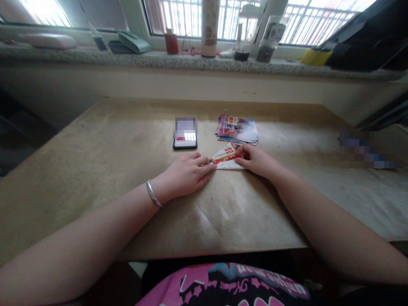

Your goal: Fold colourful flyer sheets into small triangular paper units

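A printed paper sheet (225, 158), partly folded over with a slanted edge, lies on the table between my hands. My left hand (188, 173) rests flat with its fingers stretched out, the fingertips touching the paper's left corner. At the paper's right side, my right hand (253, 158) pinches the folded flap between thumb and fingers. Just beyond the paper sits a stack of colourful printed leaflets (238, 128). A phone (185, 134) with its screen lit lies beyond my left hand.
The table (95, 170) has a tan covering. A blurred-out item (366, 151) lies at its right side. Along the windowsill (178, 61) stand a red container (171, 42), a tall pale cylinder (210, 29), clear containers (270, 40) and a dark bag (360, 42).
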Tool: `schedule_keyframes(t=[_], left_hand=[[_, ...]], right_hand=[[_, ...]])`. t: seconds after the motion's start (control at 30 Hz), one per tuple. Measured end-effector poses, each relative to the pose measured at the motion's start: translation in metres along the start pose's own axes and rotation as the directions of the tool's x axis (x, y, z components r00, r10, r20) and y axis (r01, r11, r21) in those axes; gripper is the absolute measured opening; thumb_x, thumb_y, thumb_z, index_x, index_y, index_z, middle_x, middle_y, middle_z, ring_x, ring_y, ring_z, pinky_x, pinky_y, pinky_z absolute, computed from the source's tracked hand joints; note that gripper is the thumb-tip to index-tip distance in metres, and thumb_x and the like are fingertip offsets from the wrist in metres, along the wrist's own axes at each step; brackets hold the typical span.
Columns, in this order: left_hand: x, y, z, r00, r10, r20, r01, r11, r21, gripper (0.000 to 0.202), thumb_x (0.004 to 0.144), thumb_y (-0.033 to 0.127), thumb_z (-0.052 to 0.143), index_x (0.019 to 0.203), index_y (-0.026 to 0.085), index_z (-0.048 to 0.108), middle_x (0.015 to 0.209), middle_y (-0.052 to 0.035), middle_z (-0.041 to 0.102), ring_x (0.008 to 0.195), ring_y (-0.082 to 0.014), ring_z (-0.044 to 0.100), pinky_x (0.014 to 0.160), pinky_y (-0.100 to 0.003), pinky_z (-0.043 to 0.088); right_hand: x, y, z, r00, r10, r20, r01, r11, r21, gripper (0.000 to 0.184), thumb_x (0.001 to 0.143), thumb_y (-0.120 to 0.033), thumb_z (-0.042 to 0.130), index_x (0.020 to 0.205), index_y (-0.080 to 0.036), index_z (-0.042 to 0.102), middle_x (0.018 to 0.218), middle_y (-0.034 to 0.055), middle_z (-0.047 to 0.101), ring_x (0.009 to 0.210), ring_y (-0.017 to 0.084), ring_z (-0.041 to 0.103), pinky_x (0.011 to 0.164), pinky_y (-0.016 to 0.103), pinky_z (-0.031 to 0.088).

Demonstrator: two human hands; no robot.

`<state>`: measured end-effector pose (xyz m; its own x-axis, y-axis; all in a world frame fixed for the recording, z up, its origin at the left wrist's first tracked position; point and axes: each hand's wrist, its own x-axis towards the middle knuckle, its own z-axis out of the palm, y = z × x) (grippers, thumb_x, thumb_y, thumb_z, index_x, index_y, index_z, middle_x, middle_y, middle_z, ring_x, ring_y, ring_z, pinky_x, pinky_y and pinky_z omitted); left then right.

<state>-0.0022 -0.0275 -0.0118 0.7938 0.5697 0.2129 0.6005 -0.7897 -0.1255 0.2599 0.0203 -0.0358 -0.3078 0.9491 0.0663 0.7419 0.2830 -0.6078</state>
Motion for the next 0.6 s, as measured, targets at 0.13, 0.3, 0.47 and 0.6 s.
schedule_keyframes(t=[0.13,0.3,0.47,0.6], left_hand=[[0.002,0.001,-0.001,1.0,0.002,0.015,-0.002,1.0,0.014,0.035,0.092,0.034,0.048,0.122,0.021,0.059,0.103,-0.0075,0.063,0.092,-0.0217,0.053,0.081,-0.034,0.044],[0.004,0.001,-0.003,0.999,0.023,0.039,-0.024,0.999,0.029,0.035,0.093,0.033,0.047,0.123,0.02,0.058,0.105,-0.0076,0.062,0.092,-0.0219,0.052,0.082,-0.034,0.044],[0.003,0.0,-0.004,0.999,0.035,0.031,-0.036,0.999,0.027,0.036,0.094,0.035,0.046,0.125,0.02,0.057,0.107,-0.0077,0.062,0.092,-0.0216,0.051,0.084,-0.034,0.044],[0.002,-0.002,-0.002,0.999,0.043,0.026,-0.043,0.999,0.011,0.037,0.093,0.035,0.047,0.127,0.021,0.056,0.105,-0.0073,0.061,0.092,-0.0212,0.051,0.085,-0.034,0.044]], right_hand=[[0.0,-0.001,0.0,1.0,0.02,-0.02,-0.02,1.0,-0.017,0.014,0.073,-0.028,0.061,0.083,-0.019,0.057,0.066,-0.0022,0.054,0.058,0.013,0.048,0.053,0.025,0.035],[-0.004,-0.007,-0.002,0.993,-0.05,-0.111,0.041,0.996,-0.083,0.018,0.071,-0.027,0.063,0.086,-0.019,0.058,0.073,0.0,0.058,0.063,0.014,0.05,0.058,0.026,0.038],[-0.011,-0.02,-0.006,0.948,-0.292,-0.129,0.227,0.901,-0.37,0.008,0.075,-0.022,0.06,0.08,-0.02,0.066,0.083,0.0049,0.064,0.079,0.02,0.054,0.074,0.031,0.04],[-0.018,-0.035,0.0,0.902,-0.421,-0.096,0.321,0.803,-0.503,0.015,0.085,-0.024,0.055,0.082,-0.022,0.069,0.091,0.0056,0.069,0.087,0.023,0.054,0.079,0.036,0.038]])
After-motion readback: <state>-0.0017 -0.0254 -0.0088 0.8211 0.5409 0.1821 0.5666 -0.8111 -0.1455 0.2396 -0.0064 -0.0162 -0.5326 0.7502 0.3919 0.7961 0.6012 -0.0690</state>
